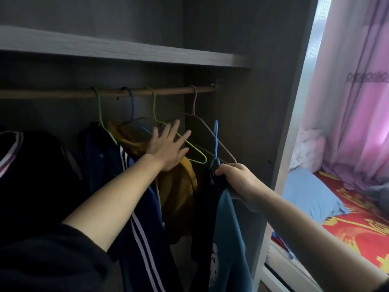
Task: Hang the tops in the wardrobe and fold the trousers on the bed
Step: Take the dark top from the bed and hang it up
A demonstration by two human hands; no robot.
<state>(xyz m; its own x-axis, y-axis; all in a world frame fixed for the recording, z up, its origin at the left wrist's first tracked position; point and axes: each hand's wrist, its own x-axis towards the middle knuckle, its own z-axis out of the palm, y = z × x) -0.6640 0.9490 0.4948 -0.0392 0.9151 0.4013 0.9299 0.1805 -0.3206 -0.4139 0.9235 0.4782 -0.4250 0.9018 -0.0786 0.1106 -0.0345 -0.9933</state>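
Teal fabric top with a white print (227,239), hanging long axis straight down inside the open grey wooden wardrobe (252,123) near its right wall, riding on a blue wire hanger (215,144), hook pointing up, below the round wooden rail (105,93) and off it. Being held by the right hand (237,182), fingers curling round the hanger's neck; left hand (168,148) reaching with fingers straight and spread, against a mustard-yellow garment (179,190) and a yellow-green wire hanger (189,144). Showing at right: bed with a red patterned cover (357,228), blue pillow (311,192), pink curtains (357,102).
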